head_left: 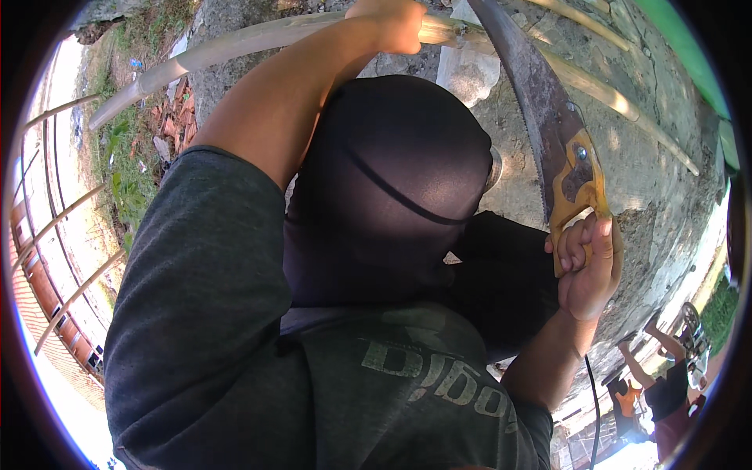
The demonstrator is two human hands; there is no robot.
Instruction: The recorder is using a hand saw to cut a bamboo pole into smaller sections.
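My right hand [589,262] is wrapped round the yellow handle of a handsaw [540,102], its long, worn blade reaching up past the top edge. A long pale pole [251,37], which looks like bamboo, runs across the upper part of the view. My left hand [390,25] is closed round this pole at the top, left of the blade. The toothed edge faces left, and the blade crosses the pole just right of my left hand. Whether the teeth bite into it I cannot tell. My bent knee [392,157], in dark cloth, is below the pole.
Another thin pole [583,23] lies on the worn concrete [517,180] at the upper right. A whitish scrap [468,74] is near the blade. Brick rubble [182,113] and grass lie left. A black cable [595,407] hangs at lower right, where another person [670,399] appears.
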